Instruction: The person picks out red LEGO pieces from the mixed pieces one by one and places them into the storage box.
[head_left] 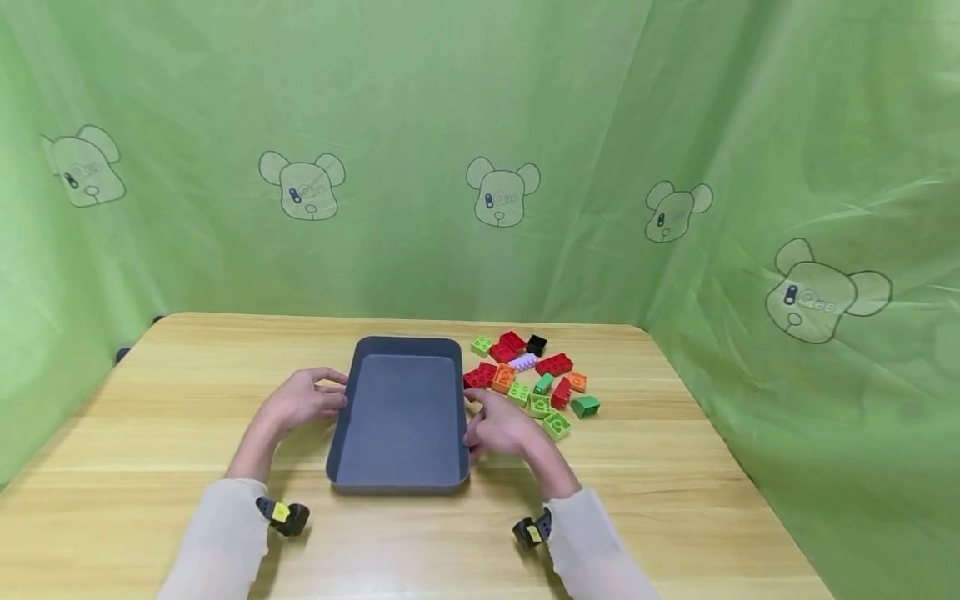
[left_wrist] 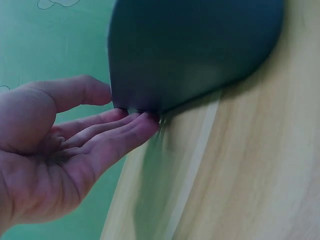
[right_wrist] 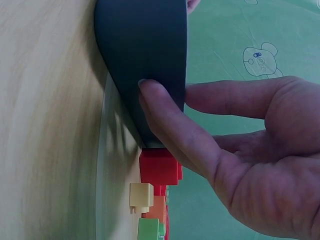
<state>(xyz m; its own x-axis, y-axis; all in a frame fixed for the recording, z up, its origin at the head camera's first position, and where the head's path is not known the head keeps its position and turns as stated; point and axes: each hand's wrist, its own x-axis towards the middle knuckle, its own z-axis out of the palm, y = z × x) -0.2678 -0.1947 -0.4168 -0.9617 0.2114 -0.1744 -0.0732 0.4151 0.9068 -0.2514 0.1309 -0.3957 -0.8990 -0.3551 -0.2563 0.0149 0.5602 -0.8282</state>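
A shallow dark grey tray (head_left: 401, 417) lies in the middle of the wooden table between both hands. My left hand (head_left: 309, 398) is at its left side; in the left wrist view that hand (left_wrist: 65, 145) has its thumb tip at the rim and its extended fingertips against the outer wall. Over on the tray's right side is my right hand (head_left: 501, 425). In the right wrist view, this hand (right_wrist: 250, 135) has a finger touching the outer wall of the tray (right_wrist: 140, 45), with the thumb at the rim. Neither hand's fingers look curled.
Several toy building bricks lie loose right of the tray, among them a red brick (head_left: 555, 364), a black brick (head_left: 536, 344), a lilac brick (head_left: 523, 362) and a green brick (head_left: 585, 406). A green curtain (head_left: 405, 250) surrounds the table (head_left: 225, 350).
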